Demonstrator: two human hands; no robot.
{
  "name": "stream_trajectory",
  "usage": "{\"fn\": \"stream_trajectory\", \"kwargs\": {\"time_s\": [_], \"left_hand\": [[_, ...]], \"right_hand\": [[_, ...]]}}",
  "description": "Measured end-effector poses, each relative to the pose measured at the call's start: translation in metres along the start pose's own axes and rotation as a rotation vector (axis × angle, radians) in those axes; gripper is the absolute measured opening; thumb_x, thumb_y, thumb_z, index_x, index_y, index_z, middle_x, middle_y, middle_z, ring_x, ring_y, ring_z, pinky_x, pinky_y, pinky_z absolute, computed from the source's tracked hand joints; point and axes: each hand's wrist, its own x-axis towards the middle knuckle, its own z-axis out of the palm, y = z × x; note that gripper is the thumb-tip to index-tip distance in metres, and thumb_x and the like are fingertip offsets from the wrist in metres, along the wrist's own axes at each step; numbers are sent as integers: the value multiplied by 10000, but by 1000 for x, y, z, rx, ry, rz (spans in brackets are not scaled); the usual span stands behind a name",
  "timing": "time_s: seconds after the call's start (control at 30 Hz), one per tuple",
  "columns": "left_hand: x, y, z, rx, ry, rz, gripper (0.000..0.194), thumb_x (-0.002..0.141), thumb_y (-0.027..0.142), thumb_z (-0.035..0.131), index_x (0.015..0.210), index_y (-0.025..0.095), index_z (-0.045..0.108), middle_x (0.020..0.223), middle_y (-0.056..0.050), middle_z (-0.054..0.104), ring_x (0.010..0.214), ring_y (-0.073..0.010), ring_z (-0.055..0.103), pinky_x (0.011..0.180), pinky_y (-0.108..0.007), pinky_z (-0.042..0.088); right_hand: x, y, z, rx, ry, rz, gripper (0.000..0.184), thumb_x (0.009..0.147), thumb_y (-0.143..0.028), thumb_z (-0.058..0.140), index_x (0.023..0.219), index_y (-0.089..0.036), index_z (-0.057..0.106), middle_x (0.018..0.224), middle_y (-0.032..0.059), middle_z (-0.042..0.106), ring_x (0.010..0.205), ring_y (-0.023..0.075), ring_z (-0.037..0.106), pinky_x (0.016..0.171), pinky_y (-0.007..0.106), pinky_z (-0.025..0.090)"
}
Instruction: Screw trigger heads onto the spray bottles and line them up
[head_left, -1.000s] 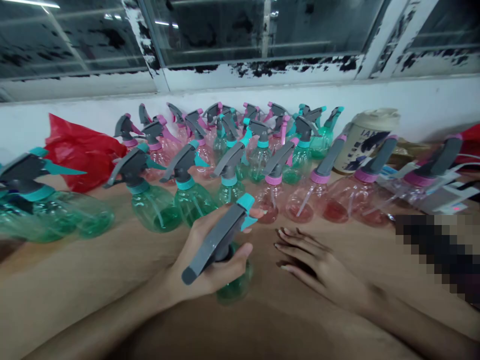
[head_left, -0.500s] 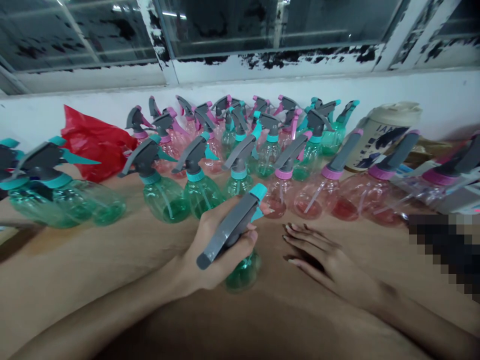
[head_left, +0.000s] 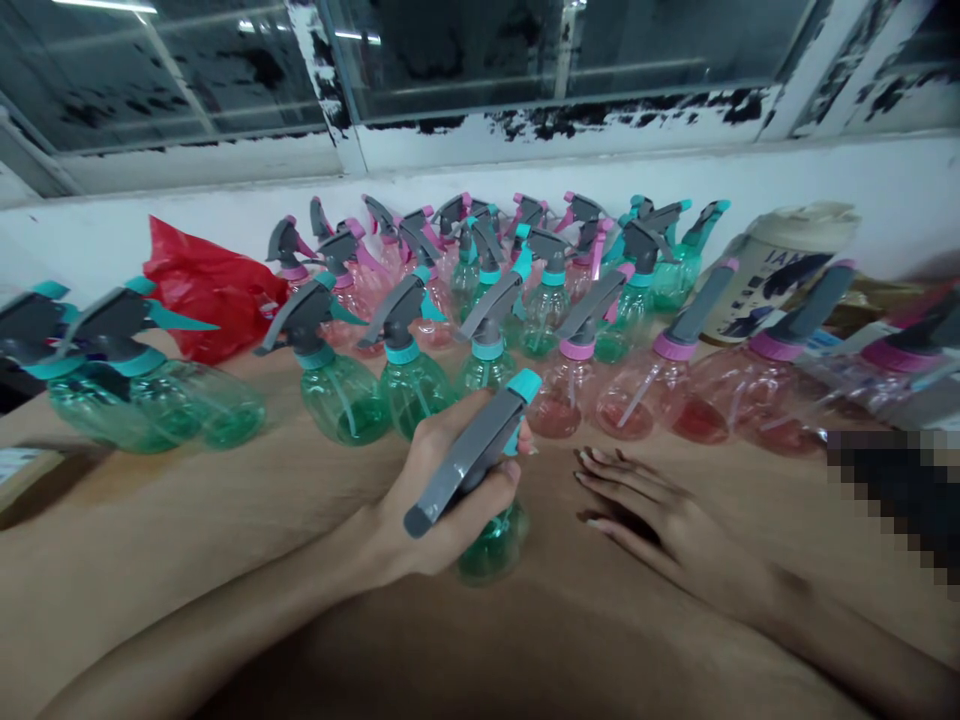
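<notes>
My left hand (head_left: 435,490) is wrapped round the neck of a green spray bottle (head_left: 493,548), which has a grey and teal trigger head. Its nozzle end points away from me and a little to the right; my fingers hide most of the collar and trigger. To the right, my right hand (head_left: 660,515) rests palm down on the brown table (head_left: 300,640), fingers stretched out, holding nothing. Just beyond my hands stands a row of spray bottles: green ones (head_left: 345,400) with teal collars on the left, pink ones (head_left: 626,405) with pink collars on the right.
Several more pink and green spray bottles (head_left: 551,300) crowd against the white wall (head_left: 225,200) under the windows. A red plastic bag (head_left: 206,300) lies at the back left. A pale printed container (head_left: 784,265) stands at the back right. A pixelated dark patch covers the right edge.
The view has shifted, so the whole scene sits further right in the picture. My left hand keeps its hold on the green spray bottle, and my right hand stays flat on the table.
</notes>
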Motion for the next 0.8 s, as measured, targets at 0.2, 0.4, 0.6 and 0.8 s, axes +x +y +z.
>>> {"fn": "stream_trajectory", "kwargs": {"time_s": [0.2, 0.4, 0.6, 0.8], "left_hand": [[0, -2, 0, 53, -14, 20, 111, 725, 173, 447, 812, 235, 478, 697, 6, 491, 575, -144, 486, 573, -278, 452], [1, -6, 3, 81, 26, -60, 76, 678, 213, 464, 636, 232, 404, 620, 17, 474, 561, -143, 486, 555, -273, 445], [0, -7, 4, 81, 26, -49, 61, 677, 202, 476, 651, 235, 432, 630, 11, 517, 569, -149, 517, 572, -288, 470], [0, -8, 4, 67, 36, -15, 70, 683, 158, 480, 703, 225, 479, 680, 3, 535, 615, -150, 548, 606, -281, 483]], "right_hand": [[0, 0, 0, 13, 3, 8, 417, 873, -339, 491, 1270, -211, 483, 1318, 34, 511, 1240, 202, 429, 1050, 441, 347], [1, -1, -2, 20, -13, 17, 422, 877, -347, 483, 1275, -206, 477, 1321, 44, 506, 1239, 207, 429, 1045, 446, 355], [1, -1, -2, 49, 12, 3, 411, 878, -327, 487, 1278, -230, 475, 1303, 43, 525, 1231, 219, 440, 1031, 461, 371], [1, 0, -3, 3, -51, 10, 411, 890, -352, 463, 1278, -217, 473, 1334, 33, 493, 1258, 206, 403, 1050, 452, 350]]}}
